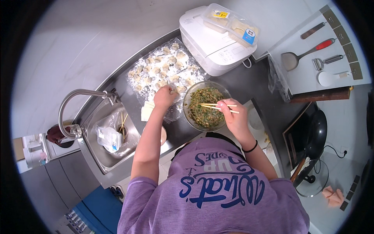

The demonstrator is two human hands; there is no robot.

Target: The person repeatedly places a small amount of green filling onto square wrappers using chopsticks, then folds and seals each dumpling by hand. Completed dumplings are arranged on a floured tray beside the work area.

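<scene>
My right hand holds a pair of wooden chopsticks, their tips over the chopped green and brown filling in a clear glass bowl. My left hand is at the near edge of a floured plastic sheet, its fingertips close together beside the folded dumplings. Whether it grips a dumpling is hidden by the hand. Several dumplings lie spread over the sheet. A stack of square pale wrappers lies left of my left forearm, at the sheet's near left corner.
A white rice cooker bears clear food trays. Left is a steel sink with a faucet, plastic packaging and chopsticks. A round container stands partly under my left forearm. Utensils hang at right, above a black pan.
</scene>
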